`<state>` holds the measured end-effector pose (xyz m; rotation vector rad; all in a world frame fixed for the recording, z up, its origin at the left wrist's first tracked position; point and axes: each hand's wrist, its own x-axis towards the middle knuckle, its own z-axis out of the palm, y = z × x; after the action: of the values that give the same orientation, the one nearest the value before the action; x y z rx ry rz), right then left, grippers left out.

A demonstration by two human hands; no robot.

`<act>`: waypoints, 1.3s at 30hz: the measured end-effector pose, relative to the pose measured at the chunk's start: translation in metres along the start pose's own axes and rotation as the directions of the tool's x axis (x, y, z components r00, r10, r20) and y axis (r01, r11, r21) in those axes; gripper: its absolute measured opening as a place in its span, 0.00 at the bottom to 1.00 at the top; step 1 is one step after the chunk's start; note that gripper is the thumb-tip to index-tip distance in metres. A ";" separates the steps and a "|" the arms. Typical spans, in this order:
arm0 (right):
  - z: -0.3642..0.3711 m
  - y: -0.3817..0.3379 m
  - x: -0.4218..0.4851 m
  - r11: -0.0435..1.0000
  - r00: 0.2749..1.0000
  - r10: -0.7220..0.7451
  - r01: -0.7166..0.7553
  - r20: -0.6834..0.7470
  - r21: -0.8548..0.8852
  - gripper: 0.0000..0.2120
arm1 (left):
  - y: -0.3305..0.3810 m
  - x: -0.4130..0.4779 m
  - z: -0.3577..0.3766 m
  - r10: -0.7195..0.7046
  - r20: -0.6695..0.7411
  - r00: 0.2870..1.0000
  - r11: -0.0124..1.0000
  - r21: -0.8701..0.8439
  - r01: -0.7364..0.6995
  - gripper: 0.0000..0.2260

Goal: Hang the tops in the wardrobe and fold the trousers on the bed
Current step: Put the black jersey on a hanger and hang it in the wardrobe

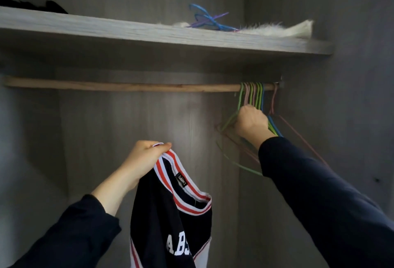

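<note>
While your left hand (147,157) pinches the navy top (170,221) by its striped collar, the garment hangs free below, neck opening up and ready to take a hanger. Your right hand (251,121) is clenched around the necks of the coloured wire hangers (253,95) bunched at the right end of the wooden rail (128,86), apparently to work one loose. Most of the rail is bare, so there looks to be room to hang it. Spare hangers (207,19) lie on the shelf (128,33) above.
</note>
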<state>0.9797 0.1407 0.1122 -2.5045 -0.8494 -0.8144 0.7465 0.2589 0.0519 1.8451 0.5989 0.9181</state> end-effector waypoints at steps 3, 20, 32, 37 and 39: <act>0.001 -0.004 0.001 0.988 0.998 0.050 -0.054 0.034 0.145 0.15 | -0.001 0.003 0.004 0.017 -0.006 1.000 1.000 -0.023 -0.018 0.17; 0.043 -0.030 -0.071 0.174 0.965 0.171 -0.227 0.197 0.958 0.13 | 0.002 -0.024 -0.007 -0.040 0.000 0.999 0.999 0.018 0.040 0.12; -0.004 -0.010 -0.117 -0.424 0.908 -0.205 -0.420 0.367 0.803 0.14 | -0.026 -0.040 -0.021 -0.209 0.032 0.977 0.957 0.212 0.197 0.14; -0.004 -0.018 -0.122 -0.546 0.932 -0.196 -0.361 0.304 0.756 0.18 | -0.021 -0.042 -0.017 -0.224 0.071 0.972 0.957 0.204 0.206 0.16; 0.004 -0.023 -0.125 -0.573 0.931 -0.183 -0.363 0.317 0.735 0.19 | -0.019 -0.043 -0.020 -0.230 0.073 0.970 0.957 0.199 0.212 0.16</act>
<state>0.8852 0.1059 0.0344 -0.6311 -0.6813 0.6259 0.7047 0.2466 0.0259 1.9314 0.8382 0.6382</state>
